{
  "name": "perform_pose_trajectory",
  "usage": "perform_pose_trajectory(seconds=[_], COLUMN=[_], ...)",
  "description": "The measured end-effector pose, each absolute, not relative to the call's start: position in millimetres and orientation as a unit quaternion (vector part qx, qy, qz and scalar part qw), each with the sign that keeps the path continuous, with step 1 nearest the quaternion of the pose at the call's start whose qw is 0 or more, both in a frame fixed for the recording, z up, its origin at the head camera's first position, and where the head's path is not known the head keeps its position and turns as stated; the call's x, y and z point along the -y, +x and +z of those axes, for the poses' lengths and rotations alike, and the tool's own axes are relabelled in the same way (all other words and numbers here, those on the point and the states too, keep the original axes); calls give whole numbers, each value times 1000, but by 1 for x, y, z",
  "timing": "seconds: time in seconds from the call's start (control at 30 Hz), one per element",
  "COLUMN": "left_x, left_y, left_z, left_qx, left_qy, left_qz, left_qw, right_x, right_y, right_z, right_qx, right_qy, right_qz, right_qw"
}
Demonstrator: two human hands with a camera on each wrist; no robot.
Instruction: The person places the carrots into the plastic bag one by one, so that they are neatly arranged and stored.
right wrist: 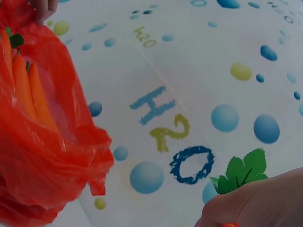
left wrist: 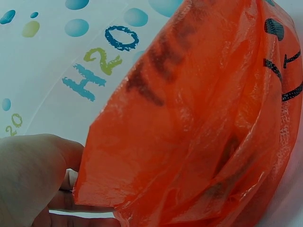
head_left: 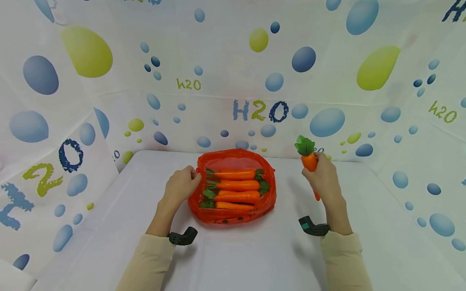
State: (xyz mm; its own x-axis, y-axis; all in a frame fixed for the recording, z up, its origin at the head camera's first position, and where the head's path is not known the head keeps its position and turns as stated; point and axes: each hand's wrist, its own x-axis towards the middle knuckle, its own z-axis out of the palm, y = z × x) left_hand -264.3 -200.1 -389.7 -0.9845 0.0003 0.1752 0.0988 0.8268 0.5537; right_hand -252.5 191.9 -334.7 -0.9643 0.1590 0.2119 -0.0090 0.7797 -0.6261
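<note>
A red plastic bag (head_left: pixel 267 206) lies open on the table with several orange carrots (head_left: pixel 238 185) in it, side by side, their green tops at either end. My left hand (head_left: pixel 181 185) pinches the bag's left rim; in the left wrist view the thumb and fingers (left wrist: pixel 71 156) grip a raised flap of red film. To the right of the bag, my right hand (head_left: pixel 323 174) holds a single carrot (head_left: pixel 309 161) around its upper part, leafy top upward and tip pointing down. The right wrist view shows its green leaves (right wrist: pixel 244 170) beyond the hand, most of the root hidden.
A white table (head_left: pixel 233 258) carries the bag, with its back edge close behind. Behind and at the sides hangs a white cloth (head_left: pixel 225 48) printed with blue and green drops and "H2O". Dark wrist cameras (head_left: pixel 314 227) sit on both forearms.
</note>
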Motion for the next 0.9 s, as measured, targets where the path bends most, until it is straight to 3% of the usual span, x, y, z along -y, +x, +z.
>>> perform_pose_trajectory(seconds=[0.9], left_x=[201], left_y=[-265], left_z=[-391], left_qx=[952], left_qy=[-27], left_qz=[-292], left_qw=[89], right_x=[-149], right_y=[-234], right_z=[-318], right_qx=[903], right_qy=[46], right_qz=[337], right_qw=[263])
